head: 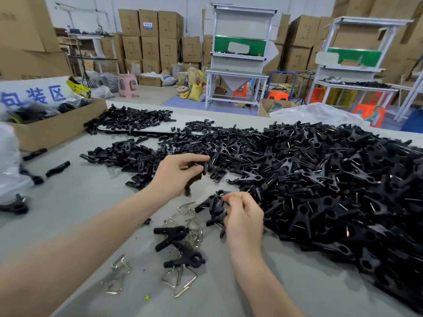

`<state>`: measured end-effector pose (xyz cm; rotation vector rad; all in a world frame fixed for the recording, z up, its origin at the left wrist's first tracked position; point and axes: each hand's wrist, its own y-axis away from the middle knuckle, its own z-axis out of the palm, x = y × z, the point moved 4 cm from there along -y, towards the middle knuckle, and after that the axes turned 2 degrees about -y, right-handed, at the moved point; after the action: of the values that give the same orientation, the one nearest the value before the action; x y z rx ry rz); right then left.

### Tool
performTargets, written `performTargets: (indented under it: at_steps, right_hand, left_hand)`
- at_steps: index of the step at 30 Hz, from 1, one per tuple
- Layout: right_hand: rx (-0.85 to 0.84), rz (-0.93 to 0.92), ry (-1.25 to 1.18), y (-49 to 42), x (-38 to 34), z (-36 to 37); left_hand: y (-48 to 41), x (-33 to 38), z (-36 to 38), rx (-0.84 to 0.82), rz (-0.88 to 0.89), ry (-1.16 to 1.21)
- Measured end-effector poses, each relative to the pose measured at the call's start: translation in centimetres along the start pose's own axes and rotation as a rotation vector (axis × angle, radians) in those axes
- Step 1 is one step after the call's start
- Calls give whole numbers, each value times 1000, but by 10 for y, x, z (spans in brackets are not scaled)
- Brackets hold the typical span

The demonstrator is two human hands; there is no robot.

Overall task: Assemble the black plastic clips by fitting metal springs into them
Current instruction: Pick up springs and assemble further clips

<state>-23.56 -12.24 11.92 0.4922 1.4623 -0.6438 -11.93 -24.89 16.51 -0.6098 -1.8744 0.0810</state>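
Grey table (96, 195), pile (332, 179) crowding right; left hand (178, 172) pinches black piece (205, 167), right hand (245, 216) clip (214, 203).

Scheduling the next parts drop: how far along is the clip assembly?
Done: the big heap on the right, spring wire glinting in many clips. In hand: left hand grips a black piece; right hand pinches a clip. Left: loose springs on the table, and the flatter pile behind the left hand, apparently springless.
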Motion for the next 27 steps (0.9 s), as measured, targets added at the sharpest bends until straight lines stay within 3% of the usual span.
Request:
performTargets:
  at_steps: [2,3,8,15,18,21,24,27]
  right_hand:
    - [-65,-29,-23,2,-6,3]
    - [-104,-42,-20,4,-8,5]
    - [-207,-128,59,11,-16,8]
    - [-238,52,-162,8,-11,13]
    - [-108,-78,-72,7,-16,7]
    - [183,-273,8,1,-29,-16]
    - [344,-294,-72,-7,-34,-38]
    - [355,-278,-56,-10,-29,-41]
  left_hand:
    - [28,8,0,-59,-78,287]
    - [42,11,2,-88,-61,315]
    - [72,13,7,-189,71,117]
    - [72,3,4,-231,81,146]
    - [63,1,-7,-149,155,-26]
    - [49,-11,-24,-49,184,-436]
    - [42,-39,-22,-256,30,-751]
    - [38,-50,-14,-341,28,-889]
